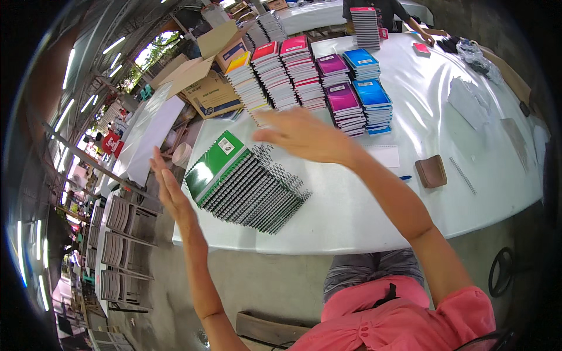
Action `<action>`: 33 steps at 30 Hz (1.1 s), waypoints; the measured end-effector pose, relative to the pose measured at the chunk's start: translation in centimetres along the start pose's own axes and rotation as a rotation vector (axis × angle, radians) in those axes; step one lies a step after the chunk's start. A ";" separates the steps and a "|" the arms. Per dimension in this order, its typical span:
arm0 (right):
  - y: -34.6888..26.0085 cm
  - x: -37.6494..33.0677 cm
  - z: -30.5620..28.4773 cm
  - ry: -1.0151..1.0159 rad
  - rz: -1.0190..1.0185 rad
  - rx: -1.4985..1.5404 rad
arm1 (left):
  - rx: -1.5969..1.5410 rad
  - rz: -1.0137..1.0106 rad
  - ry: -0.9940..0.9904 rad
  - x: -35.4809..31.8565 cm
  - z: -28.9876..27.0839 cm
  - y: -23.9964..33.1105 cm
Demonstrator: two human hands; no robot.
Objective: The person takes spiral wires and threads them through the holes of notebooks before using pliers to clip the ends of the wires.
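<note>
A tall stack of green spiral-bound notebooks [218,162] stands near the front left of the table, its black wire bindings facing me and to the right. My left hand [173,190] is held upright just left of the stack, fingers stretched out and holding nothing. Across from it, my right hand [304,136] hovers beyond the stack's right side, slightly blurred, with fingers extended and nothing in them. Whether either hand touches the notebooks I cannot tell. Loose-looking wire coils [281,169] stick out along the stack's right side.
Behind stand stacks of red notebooks [295,47], yellow notebooks [240,63], purple notebooks [344,100] and blue notebooks [372,93]. A cardboard box [208,90] is at the far left. To the right lie a brown pouch [431,171], a blue pen [405,177] and a wire spiral [462,175]. Another person's hand [429,40] rests at the far edge.
</note>
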State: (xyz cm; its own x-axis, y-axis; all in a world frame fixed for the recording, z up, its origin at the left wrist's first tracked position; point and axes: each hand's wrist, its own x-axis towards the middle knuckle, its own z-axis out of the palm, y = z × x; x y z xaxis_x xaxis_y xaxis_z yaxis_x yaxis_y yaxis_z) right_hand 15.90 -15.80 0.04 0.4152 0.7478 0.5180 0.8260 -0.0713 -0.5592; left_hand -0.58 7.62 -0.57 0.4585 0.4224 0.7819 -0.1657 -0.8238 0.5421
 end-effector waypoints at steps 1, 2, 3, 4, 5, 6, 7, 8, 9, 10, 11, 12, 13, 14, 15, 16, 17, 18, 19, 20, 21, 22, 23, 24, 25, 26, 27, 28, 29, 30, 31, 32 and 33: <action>1.1 -2.1 -0.5 0.071 -0.036 -0.094 | 0.008 0.063 -0.006 0.6 -1.4 -0.6; 2.2 -4.9 -1.8 0.142 -0.060 -0.214 | -0.008 0.058 -0.007 1.1 -1.1 0.5; 3.3 -7.2 -2.3 -0.050 0.134 -0.308 | 0.148 0.178 -0.119 1.9 -0.8 2.1; 4.3 -9.9 -3.1 -0.245 0.335 -0.411 | 0.289 0.298 -0.229 2.7 -0.1 3.6; 6.6 -13.3 -3.0 -0.323 0.342 -0.500 | 0.358 0.414 -0.343 3.8 0.6 5.0; 9.3 -16.6 -2.1 -0.406 0.345 -0.579 | 0.433 0.527 -0.463 4.8 1.6 6.1; 10.4 -19.2 -1.7 -0.524 0.402 -0.639 | 0.433 0.511 -0.470 5.3 2.7 6.7; 10.8 -20.9 -1.3 -0.644 0.458 -0.697 | 0.571 0.574 -0.670 5.5 3.9 7.1; 11.4 -22.3 -0.7 -0.662 0.460 -0.691 | 0.704 0.636 -0.873 5.8 5.2 7.2; 11.6 -23.2 -0.1 -0.524 0.380 -0.693 | 0.712 0.621 -0.883 6.1 5.9 7.3; 11.8 -23.9 0.2 -0.383 0.311 -0.698 | 0.824 0.591 -1.087 6.5 7.1 7.3; 12.1 -24.3 0.5 -0.393 0.312 -0.692 | 0.933 0.554 -1.292 7.0 8.1 7.2; 12.4 -24.4 0.8 -0.398 0.404 -0.660 | 0.970 0.468 -1.484 7.8 9.1 7.3; 12.6 -24.3 0.8 -0.398 0.497 -0.631 | 0.974 0.472 -1.487 8.3 9.8 7.2; 12.6 -24.3 0.5 -0.395 0.498 -0.627 | 0.994 0.376 -1.577 8.5 10.4 6.9; 12.5 -24.5 0.0 -0.400 0.487 -0.612 | 1.009 0.278 -1.670 8.5 11.0 7.3; 12.5 -24.7 -0.2 -0.406 0.475 -0.596 | 1.011 0.281 -1.678 8.6 11.5 7.6; 12.6 -24.7 0.1 -0.407 0.480 -0.588 | 0.995 0.158 -1.741 8.8 11.9 7.9; 12.5 -24.3 0.6 -0.423 0.531 -0.563 | 0.982 0.031 -1.793 9.0 12.0 8.4; 12.4 -23.8 1.2 -0.440 0.582 -0.538 | 0.990 0.028 -1.795 9.2 12.2 7.7; 12.1 -23.5 1.8 -0.439 0.579 -0.531 | 0.996 0.037 -1.833 9.5 12.3 6.6; 11.6 -23.4 2.5 -0.420 0.456 -0.557 | 1.000 0.051 -1.869 9.6 12.4 6.6; 11.1 -23.5 3.0 -0.400 0.332 -0.581 | 1.005 0.051 -1.869 9.6 12.2 6.5; 10.7 -24.0 3.1 -0.397 0.331 -0.577 | 0.983 0.144 -1.822 9.4 11.9 6.3; 10.3 -24.6 2.7 -0.369 0.301 -0.627 | 0.964 0.234 -1.768 9.4 11.5 6.6; 10.1 -25.1 2.5 -0.342 0.268 -0.676 | 0.976 0.227 -1.764 9.6 11.1 7.2; 10.2 -25.9 2.3 -0.338 0.258 -0.671 | 0.844 0.190 -1.744 9.9 10.9 7.8; 10.5 -27.0 2.0 -0.275 0.261 -0.644 | 0.712 0.160 -1.718 10.1 10.7 8.3; 10.9 -27.8 1.7 -0.212 0.262 -0.617 | 0.595 0.268 -1.693 10.3 10.5 8.4; 11.4 -28.4 1.9 -0.206 0.255 -0.615 | 0.605 0.267 -1.688 10.5 10.3 8.5; 12.0 -29.0 2.0 -0.172 0.238 -0.654 | 0.466 0.324 -1.629 10.3 10.3 8.6; 12.6 -29.3 2.4 -0.138 0.222 -0.694 | 0.329 0.379 -1.566 10.2 10.4 8.8; 13.2 -29.2 3.0 -0.135 0.221 -0.697 | 0.329 0.383 -1.563 10.4 10.6 9.1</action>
State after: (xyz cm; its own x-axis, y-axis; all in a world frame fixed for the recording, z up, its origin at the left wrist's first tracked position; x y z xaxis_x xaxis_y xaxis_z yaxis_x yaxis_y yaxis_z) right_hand 13.55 -36.58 -24.44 0.5863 0.7388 0.3323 0.7977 -0.5981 -0.0775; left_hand 11.92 0.52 9.19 0.8547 -0.4129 -0.3147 -0.3821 -0.9107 0.1571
